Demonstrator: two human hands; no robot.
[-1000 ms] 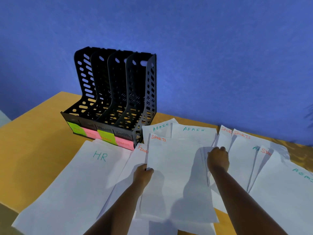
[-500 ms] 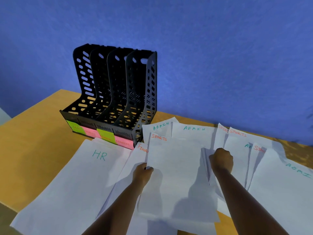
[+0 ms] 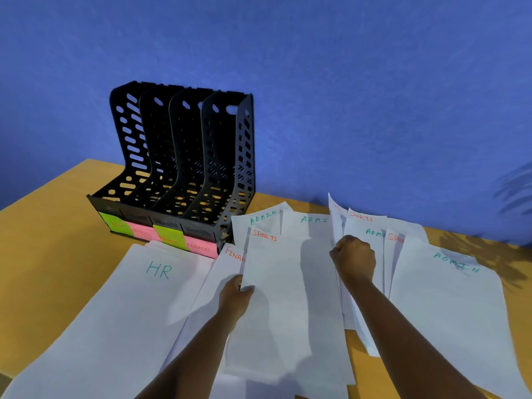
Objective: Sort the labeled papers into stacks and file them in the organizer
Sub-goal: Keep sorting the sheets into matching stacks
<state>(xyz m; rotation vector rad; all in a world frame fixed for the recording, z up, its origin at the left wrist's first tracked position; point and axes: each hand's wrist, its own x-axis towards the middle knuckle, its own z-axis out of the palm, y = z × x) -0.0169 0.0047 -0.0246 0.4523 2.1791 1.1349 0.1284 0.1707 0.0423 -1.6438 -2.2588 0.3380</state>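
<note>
White labeled papers lie spread over the wooden table (image 3: 43,249). My left hand (image 3: 234,298) pinches the left edge of a stack topped by a SPORTS sheet (image 3: 285,289), slightly raised. My right hand (image 3: 354,259) is closed on the edge of a sheet lifted upright from the right-hand pile (image 3: 335,214); its red label is partly hidden. An HR sheet (image 3: 129,306) lies at the left, a FINANCE sheet (image 3: 224,266) peeks from under the stack. ADMIN sheets (image 3: 311,226) and another SPORTS sheet (image 3: 365,223) lie behind. The black four-slot organizer (image 3: 184,156) stands empty at the back left.
Green and pink sticky labels (image 3: 169,236) mark the organizer's front slots. A large ADMIN sheet (image 3: 449,306) covers the right side of the table. A blue wall (image 3: 316,82) runs close behind the table's far edge. Bare wood shows left of the HR sheet.
My right hand closed into a fist on a sheet in the right pile and has raised its top edge upright. My left hand kept its hold on the SPORTS stack.
</note>
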